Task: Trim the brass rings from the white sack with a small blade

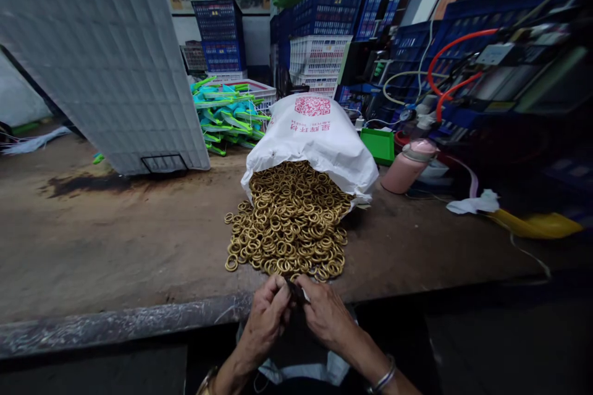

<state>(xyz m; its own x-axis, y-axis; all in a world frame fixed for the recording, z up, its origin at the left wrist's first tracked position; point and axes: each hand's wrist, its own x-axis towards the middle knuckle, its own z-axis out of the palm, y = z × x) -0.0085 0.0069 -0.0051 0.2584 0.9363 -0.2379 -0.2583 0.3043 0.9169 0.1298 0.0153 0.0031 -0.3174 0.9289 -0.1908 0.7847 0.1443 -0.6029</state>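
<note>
My left hand and my right hand meet at the front edge of the table, thumbs and fingers pinched closed. Something small and dark shows between the fingertips, too unclear to name, with a pale bit beside the right thumb. Just beyond them lies a heap of brass-coloured rings, spread on the brown tabletop. The rings spill from the mouth of a white sack with red print, which lies on its side facing me.
A white padded panel stands at the left. Green and turquoise pieces are piled behind it. A pink bottle, a green tray and a yellow item lie to the right. Blue crates are stacked behind.
</note>
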